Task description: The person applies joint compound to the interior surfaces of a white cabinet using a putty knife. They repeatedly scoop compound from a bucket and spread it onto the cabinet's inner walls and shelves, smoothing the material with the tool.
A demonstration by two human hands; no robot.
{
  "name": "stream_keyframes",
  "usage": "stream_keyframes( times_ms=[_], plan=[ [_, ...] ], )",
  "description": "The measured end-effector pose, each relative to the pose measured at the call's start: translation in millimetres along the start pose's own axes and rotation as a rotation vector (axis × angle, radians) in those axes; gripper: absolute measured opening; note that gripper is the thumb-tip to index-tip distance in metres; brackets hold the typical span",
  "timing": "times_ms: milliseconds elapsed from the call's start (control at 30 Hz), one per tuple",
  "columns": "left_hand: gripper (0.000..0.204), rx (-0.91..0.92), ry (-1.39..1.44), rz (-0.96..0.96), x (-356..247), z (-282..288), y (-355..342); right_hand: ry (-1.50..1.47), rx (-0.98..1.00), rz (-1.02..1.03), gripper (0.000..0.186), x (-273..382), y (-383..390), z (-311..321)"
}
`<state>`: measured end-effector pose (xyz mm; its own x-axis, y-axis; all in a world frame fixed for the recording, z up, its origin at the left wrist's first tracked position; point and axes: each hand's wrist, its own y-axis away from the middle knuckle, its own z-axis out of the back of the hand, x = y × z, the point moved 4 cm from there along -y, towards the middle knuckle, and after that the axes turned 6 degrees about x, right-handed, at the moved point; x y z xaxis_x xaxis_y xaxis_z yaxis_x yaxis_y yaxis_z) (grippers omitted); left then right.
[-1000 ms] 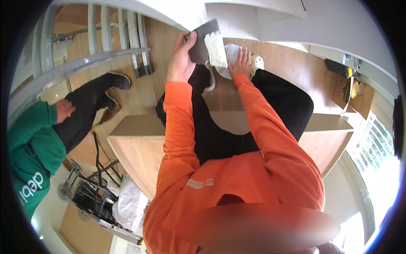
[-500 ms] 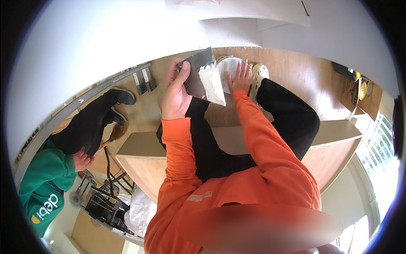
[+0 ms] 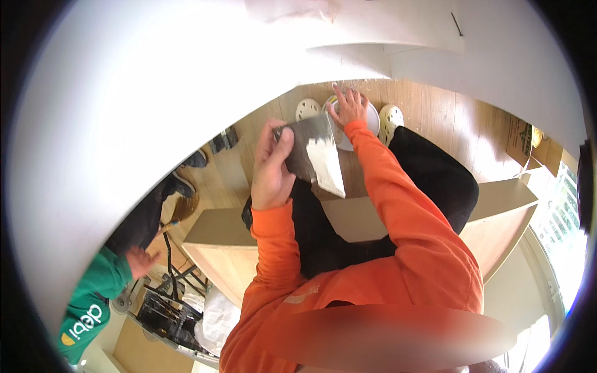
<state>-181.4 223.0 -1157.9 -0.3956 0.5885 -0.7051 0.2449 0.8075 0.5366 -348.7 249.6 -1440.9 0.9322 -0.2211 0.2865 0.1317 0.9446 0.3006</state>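
My left hand (image 3: 272,166) is closed on a dark, flat, square spreader plate (image 3: 297,146), the thumb lying on its face. A thick band of white filler (image 3: 324,166) covers the plate's right side. Beyond it, on the floor between my feet, stands a round white bucket (image 3: 371,124), seen from above. My right hand (image 3: 352,110) is over its far left part with the fingers spread apart. Whether the fingertips press on the bucket or hover just above it, I cannot tell.
A pale panel (image 3: 155,93) curves across the top and left. I sit on a brown-topped wooden unit (image 3: 217,225). A co-worker in a green sweatshirt (image 3: 102,280) is at the left, a hand (image 3: 142,262) showing. A broom (image 3: 185,206), tool case (image 3: 165,317) and cardboard box (image 3: 519,142) stand around.
My right hand, flat on the bucket before, has shifted to its far left part with fingers lifted and spread. The view has tilted; my left hand still holds the plate. The co-worker's hand has opened.
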Motion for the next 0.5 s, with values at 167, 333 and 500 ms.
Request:
stream_keyframes(
  times_ms=[167,333,500],
  plan=[
    [0.009,0.066,0.052,-0.024,1.0,-1.3,0.1,0.01,0.005,-0.017,0.057,3.3,0.9,0.9],
    [0.011,0.117,0.125,-0.028,3.6,0.2,0.3,0.251,-0.094,0.041,0.072,26.1,26.0,-11.6],
    [0.011,0.081,0.067,-0.006,3.9,-0.6,8.5,0.073,-0.099,0.108,0.075,33.0,52.6,-33.6]
  ],
)
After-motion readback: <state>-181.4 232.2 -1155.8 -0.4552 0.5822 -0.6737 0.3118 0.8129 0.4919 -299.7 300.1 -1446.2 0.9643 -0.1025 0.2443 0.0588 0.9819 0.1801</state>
